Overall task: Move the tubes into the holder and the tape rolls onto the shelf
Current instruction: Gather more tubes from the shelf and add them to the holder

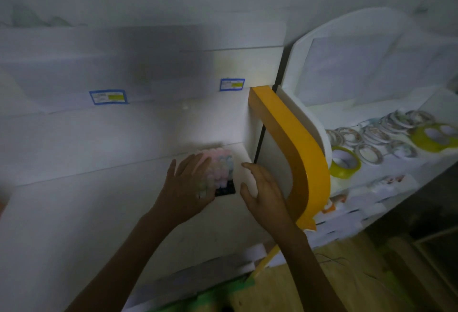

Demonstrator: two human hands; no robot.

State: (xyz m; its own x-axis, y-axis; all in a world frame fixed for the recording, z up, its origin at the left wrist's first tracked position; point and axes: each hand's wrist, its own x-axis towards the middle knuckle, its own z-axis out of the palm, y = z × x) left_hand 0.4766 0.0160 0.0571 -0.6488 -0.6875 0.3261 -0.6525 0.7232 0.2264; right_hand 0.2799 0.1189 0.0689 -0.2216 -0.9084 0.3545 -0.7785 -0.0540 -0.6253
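A cluster of pastel tubes (219,165) stands upright in a black holder (226,189) on a white shelf step (99,187). My left hand (188,185) lies over the left side of the tubes with fingers spread and straight. My right hand (262,190) hovers just right of the holder, fingers loosely bent, holding nothing. On the white shelf (386,163) at the right lie several tape rolls: a yellow-green roll (343,164), a larger yellow-green one (433,136) and several thin patterned rolls (371,138).
A curved yellow-orange edge band (295,143) separates the stepped unit from the tape shelf. Blue-framed labels (108,96) are stuck on the steps above. Small packets (357,202) lie on a lower shelf at right. Wooden surface (347,274) below.
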